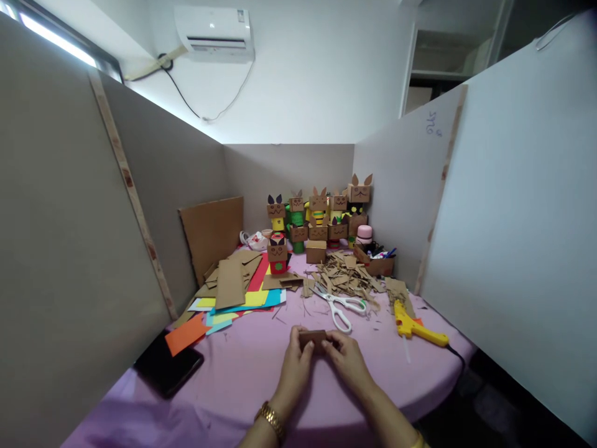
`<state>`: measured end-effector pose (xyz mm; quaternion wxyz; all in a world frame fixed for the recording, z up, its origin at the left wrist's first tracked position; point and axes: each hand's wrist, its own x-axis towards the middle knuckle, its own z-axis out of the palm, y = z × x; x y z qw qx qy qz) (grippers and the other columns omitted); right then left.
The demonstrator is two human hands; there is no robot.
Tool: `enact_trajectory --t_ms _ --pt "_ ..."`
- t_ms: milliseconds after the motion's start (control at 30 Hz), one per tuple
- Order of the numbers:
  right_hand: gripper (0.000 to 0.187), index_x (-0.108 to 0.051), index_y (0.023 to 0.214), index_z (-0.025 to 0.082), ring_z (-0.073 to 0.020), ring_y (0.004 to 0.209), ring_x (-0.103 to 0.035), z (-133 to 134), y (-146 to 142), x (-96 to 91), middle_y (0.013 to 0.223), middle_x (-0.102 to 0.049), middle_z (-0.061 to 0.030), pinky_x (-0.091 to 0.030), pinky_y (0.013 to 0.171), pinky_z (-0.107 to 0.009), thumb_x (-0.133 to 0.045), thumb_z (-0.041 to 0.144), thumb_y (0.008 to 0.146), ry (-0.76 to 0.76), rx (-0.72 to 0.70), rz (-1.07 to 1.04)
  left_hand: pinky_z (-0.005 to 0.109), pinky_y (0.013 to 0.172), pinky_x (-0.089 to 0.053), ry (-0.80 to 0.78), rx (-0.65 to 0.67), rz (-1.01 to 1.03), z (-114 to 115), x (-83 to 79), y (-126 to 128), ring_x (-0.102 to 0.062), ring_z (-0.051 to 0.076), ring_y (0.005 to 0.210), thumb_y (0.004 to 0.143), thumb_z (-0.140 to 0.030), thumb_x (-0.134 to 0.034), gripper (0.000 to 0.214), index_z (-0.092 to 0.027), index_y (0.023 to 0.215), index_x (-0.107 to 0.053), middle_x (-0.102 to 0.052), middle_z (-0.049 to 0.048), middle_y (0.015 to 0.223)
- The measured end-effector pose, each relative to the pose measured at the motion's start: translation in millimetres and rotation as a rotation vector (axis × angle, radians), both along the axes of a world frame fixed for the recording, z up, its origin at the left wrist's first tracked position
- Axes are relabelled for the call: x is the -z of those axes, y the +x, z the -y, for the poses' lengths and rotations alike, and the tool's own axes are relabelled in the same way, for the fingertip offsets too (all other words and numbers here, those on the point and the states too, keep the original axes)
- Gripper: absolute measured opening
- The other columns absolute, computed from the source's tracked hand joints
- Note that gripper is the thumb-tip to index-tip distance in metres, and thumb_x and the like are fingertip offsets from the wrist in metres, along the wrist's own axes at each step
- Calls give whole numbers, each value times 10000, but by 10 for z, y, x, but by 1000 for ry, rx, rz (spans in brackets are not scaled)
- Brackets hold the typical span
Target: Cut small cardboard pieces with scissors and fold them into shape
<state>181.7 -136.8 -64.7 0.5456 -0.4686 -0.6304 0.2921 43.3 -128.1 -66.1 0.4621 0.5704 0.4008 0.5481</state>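
Between my two hands is a small brown piece of cardboard [313, 341], held over the near middle of the purple-covered table [242, 386]. My left hand [298, 358] pinches its left end, thumb on the near face. On its right end, my right hand [344, 354] grips with thumb and fingers. The fingers hide both ends of the piece, and I cannot tell whether it is flat or folded. White-handled scissors [342, 305] lie just beyond my hands, their blades pointing to the back left.
A yellow glue gun [417, 326] with a black cord lies right. Behind the scissors are cardboard scraps [345, 274] and several cardboard animal figures [278, 255]. Coloured paper [252, 300] and a cardboard strip [230, 283] lie left, near a black tablet-like slab [175, 370]. Partitions [153, 174] enclose the table.
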Motion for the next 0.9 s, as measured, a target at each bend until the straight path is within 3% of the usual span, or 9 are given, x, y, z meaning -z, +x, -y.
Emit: enact_trajectory --t_ms 167,367,433,533,600,700,900 --pt "156 -674 798 167 -195 688 -581 -20 -17 26 739 -671 -50 -450 662 -284 -546 236 742 -31 -26 -21 339 817 -406 2 -9 -37 -12 19 -16 -548 198 868 732 -207 -523 226 -196 947 -454 -574 38 888" --pt "223 -585 760 131 -117 394 -482 -90 11 118 478 -547 20 -394 395 -208 -473 321 792 -105 -5 -100 351 787 -476 1 23 3 -42 35 15 -601 201 915 759 -236 -487 413 -202 1132 -313 -578 106 1044" --pt "223 -582 760 132 -129 422 -502 -85 30 110 491 -561 9 -403 418 -216 -463 318 797 -83 22 -94 363 849 -451 17 -8 -9 -47 39 15 -563 216 1009 739 -214 -499 403 -181 1118 -365 -551 135 1120" --pt "185 -606 814 152 -182 639 -580 -42 34 66 699 -647 -52 -446 586 -260 -473 278 791 -5 61 -46 384 979 -335 49 -107 -47 -32 34 1 -447 216 1162 739 -164 -455 410 -173 1147 -407 -485 136 1237" --pt "151 -625 804 169 -204 722 -580 -14 19 48 774 -659 -66 -432 661 -277 -492 232 770 36 72 6 389 982 -326 63 -133 -85 -16 23 -10 -478 218 1125 733 -136 -428 377 -168 1103 -488 -549 119 1173" --pt "145 -635 761 175 -209 689 -578 -9 -5 58 736 -660 -62 -422 646 -277 -490 182 749 58 73 73 381 909 -393 78 -128 -136 -8 11 -16 -562 225 984 709 -107 -420 326 -166 983 -586 -644 93 992" --pt "167 -627 788 168 -209 681 -586 -43 -7 99 739 -665 -65 -431 628 -269 -464 156 754 71 88 136 353 867 -425 112 -122 -174 -17 12 -7 -578 210 943 720 -98 -410 308 -171 963 -584 -651 85 973"
